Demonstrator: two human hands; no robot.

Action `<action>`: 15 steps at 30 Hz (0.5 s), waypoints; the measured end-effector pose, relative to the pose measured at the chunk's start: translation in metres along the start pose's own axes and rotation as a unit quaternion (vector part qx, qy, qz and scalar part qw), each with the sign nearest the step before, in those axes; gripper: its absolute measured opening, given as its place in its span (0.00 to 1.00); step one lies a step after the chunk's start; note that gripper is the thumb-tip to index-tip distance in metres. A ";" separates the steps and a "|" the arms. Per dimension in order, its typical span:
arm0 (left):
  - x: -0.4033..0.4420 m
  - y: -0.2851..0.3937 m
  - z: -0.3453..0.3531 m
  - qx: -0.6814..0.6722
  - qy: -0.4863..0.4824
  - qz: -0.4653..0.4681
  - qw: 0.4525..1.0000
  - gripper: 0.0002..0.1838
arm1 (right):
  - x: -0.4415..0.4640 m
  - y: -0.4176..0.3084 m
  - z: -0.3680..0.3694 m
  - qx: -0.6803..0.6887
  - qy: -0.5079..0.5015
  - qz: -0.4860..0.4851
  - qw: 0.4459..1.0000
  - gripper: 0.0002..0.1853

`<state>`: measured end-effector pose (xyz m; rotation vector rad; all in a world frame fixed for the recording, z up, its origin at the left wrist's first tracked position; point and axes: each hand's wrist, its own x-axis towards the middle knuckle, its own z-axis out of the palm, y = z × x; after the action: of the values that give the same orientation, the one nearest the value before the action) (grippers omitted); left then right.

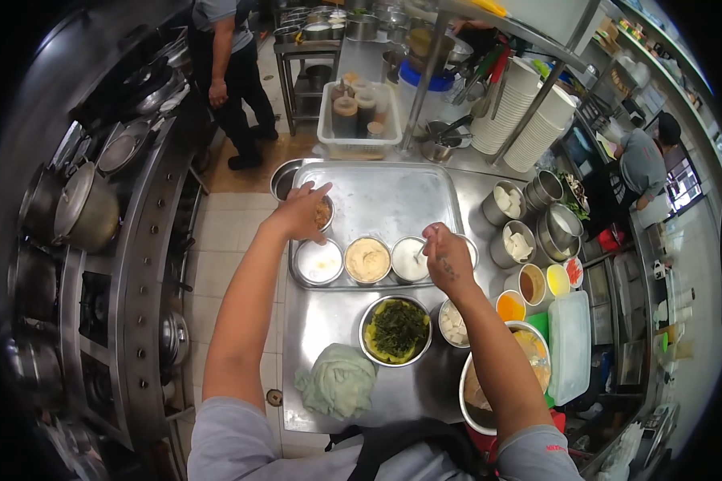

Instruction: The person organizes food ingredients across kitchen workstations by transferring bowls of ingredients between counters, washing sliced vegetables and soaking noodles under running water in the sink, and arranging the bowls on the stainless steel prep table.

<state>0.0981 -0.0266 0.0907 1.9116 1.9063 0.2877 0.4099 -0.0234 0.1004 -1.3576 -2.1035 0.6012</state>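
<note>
My left hand (303, 210) reaches over a small bowl of brown food (323, 213) on the left side of a metal tray (385, 188), its fingers spread. Along the tray's near edge stand a bowl with a little white content (319, 262), a bowl of beige paste (367, 260) and a bowl of white powder or cream (410, 259). At the right of that last bowl, my right hand (443, 250) is closed, its fingers pinched round something thin that I cannot make out. A bowl of dark green leaves (395, 330) stands nearer to me.
A green cloth (337, 381) lies at the near left of the table. Metal pots, sauce cups (531, 284) and a lidded container (569, 347) crowd the right side. Beyond the tray stands a bottle basket (359, 144). One person stands far left, another at right (642, 160).
</note>
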 end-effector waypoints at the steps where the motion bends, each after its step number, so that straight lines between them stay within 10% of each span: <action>1: 0.005 -0.002 0.002 0.015 -0.018 -0.003 1.000 0.62 | -0.003 0.001 0.004 -0.012 -0.005 -0.037 0.999 0.11; 12: 0.020 -0.015 0.005 0.031 0.001 -0.022 0.999 0.54 | -0.008 0.013 0.002 0.070 -0.005 0.033 0.997 0.14; 15: 0.014 -0.007 -0.006 0.028 0.024 -0.029 0.999 0.52 | -0.023 0.000 -0.009 0.054 0.022 0.083 0.995 0.31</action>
<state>0.0892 -0.0121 0.0911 1.8971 2.0174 0.2664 0.4237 -0.0436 0.1026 -1.4789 -1.9078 0.7338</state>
